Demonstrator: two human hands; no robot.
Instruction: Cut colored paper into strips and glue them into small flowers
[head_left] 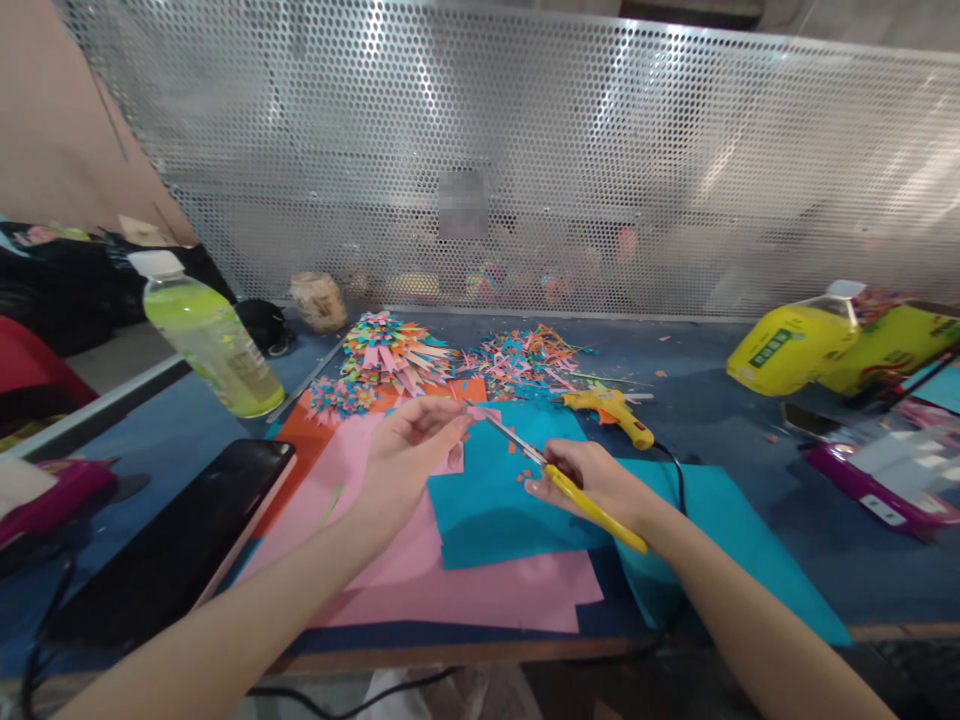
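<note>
My right hand [581,475] grips a pair of yellow-handled scissors [600,508], their blades pointing up and left. At the blade tips my left hand [420,435] has its fingers pinched on what looks like a small pink paper piece [487,413]. Below both hands lie blue paper sheets [510,525] on top of larger pink sheets [420,590], with an orange sheet [300,440] partly under them. Tiny orange scraps rest on the blue paper. Just beyond the hands stands a cone of folded coloured paper strips [390,350], beside a smaller paper cluster [341,397].
A heap of paper cuttings [525,358] lies at the back. A yellow glue gun [611,412] with a black cord is right of it. A green drink bottle [210,335] and a black phone-like slab [180,530] are left; a yellow bottle [787,345] is right. Perforated metal panel [525,130] behind.
</note>
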